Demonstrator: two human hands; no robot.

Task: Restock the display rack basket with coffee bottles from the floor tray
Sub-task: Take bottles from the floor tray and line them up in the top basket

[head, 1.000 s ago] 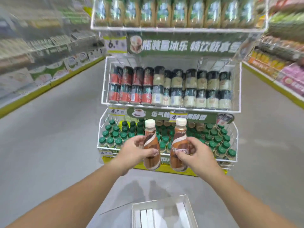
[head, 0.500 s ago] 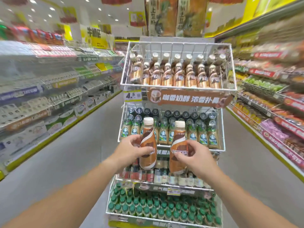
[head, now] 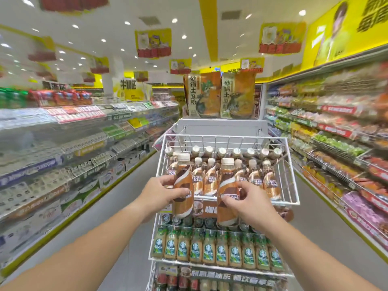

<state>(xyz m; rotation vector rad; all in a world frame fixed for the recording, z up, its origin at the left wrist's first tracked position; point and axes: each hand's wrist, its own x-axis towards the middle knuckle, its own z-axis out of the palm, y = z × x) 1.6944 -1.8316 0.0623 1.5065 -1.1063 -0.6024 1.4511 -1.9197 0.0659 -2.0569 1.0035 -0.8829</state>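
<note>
A: What is seen, taken from the largest thing down?

B: Shop shelving point(head: 63, 156) is ranged along the aisle at nine o'clock and three o'clock. At the centre a tiered wire display rack point(head: 218, 267) is stood. Its top basket point(head: 291, 171) sits at twelve o'clock from the hands and is already filled in part with brown coffee bottles point(head: 270, 181); a lower tier of green-labelled bottles point(head: 222, 253) is found at six o'clock. The floor tray is not in view.

A: And the hands?

B: Two bottles are held upright, just in front of the basket's front rail. The left bottle point(head: 183, 185) is wrapped by the left hand point(head: 159, 194) around its middle. The right bottle point(head: 227, 192) is clasped by the right hand point(head: 249, 204), fingers closed over the label. Both white caps are raised about level with the caps in the front row.

A: How is the step best done?

B: It is judged that the bottles must be lifted higher, so that their bases are carried clear over the front wire. Gaps should be picked out first; free room seems to be left at one to two o'clock, though that is hard to tell. Each bottle is best lowered straight down, label outward, and released only once it is felt to stand. Standing neighbours should not be knocked, since a row of them could be toppled.
</note>
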